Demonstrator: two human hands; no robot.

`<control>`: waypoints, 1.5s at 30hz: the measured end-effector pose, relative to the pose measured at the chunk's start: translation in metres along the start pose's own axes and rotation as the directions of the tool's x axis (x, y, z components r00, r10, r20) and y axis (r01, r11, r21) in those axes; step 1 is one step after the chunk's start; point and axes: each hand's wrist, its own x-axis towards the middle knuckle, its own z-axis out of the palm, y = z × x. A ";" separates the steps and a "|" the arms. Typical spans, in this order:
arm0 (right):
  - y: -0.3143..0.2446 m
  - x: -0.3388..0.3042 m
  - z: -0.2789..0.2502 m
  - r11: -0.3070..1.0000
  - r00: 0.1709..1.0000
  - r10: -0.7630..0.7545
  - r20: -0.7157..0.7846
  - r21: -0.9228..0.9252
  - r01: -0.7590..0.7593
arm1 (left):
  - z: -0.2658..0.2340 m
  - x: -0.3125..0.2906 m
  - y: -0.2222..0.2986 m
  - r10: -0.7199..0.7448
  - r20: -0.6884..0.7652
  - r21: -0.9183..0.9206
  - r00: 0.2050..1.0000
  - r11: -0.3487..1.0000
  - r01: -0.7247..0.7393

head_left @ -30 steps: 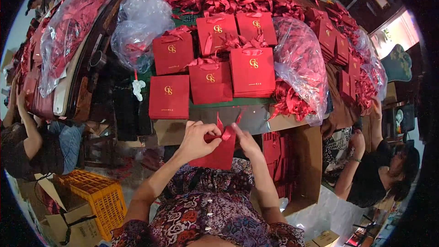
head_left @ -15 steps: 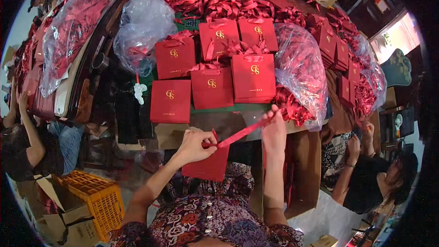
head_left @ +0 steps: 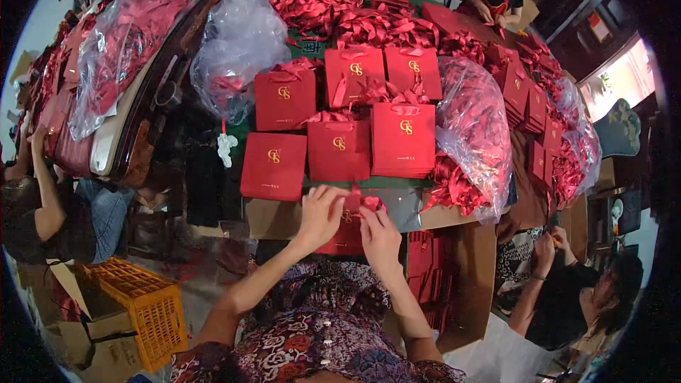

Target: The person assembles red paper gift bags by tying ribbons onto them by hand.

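Bag (head_left: pixel 347 232) points top-forward, long axis fore-and-aft; right hand's (head_left: pixel 381 236) grip pinches ribbon (head_left: pixel 373 203); left hand's (head_left: pixel 320 218) grip I cannot tell.

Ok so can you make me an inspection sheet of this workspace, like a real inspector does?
Surface: a table with a green covering, mostly hidden under things.
Job's things: one red bag between the hands, with a red ribbon at its top; more red bags lie on the table, several in stacks.
Clutter: heaps of loose red ribbons and clear plastic bags.
Hands: left hand at the bag's left side; right hand has fingertips at the ribbon. Exact grips are unclear.
Cables: nothing seen for certain.
Surroundings: orange crate at lower left, cardboard box at right, other people nearby.
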 end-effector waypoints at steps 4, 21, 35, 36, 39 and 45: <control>-0.006 -0.004 0.012 1.000 1.000 -0.006 0.015 -0.005 0.006 | -0.010 -0.025 -0.001 -0.132 0.152 -0.308 0.980 0.935 0.174; -0.006 0.007 0.017 0.934 0.982 0.100 0.162 0.326 -0.149 | -0.015 -0.043 -0.010 -0.271 0.178 -0.365 0.946 0.874 0.320; 0.012 0.008 0.044 0.963 0.989 0.130 0.075 0.226 -0.144 | -0.001 -0.045 -0.017 -0.201 0.101 0.024 0.974 0.980 0.199; 0.013 0.007 0.044 0.964 0.988 0.134 0.076 0.223 -0.148 | 0.000 -0.038 -0.016 -0.161 0.086 0.066 0.983 0.986 0.155; 0.013 0.008 0.047 0.965 0.988 0.138 0.075 0.215 -0.151 | 0.008 -0.034 -0.031 -0.158 0.177 0.125 0.971 0.983 0.137; 0.007 0.008 0.050 0.965 0.987 0.153 0.039 0.211 -0.158 | 0.003 -0.026 -0.029 -0.099 0.203 0.074 0.974 0.994 0.085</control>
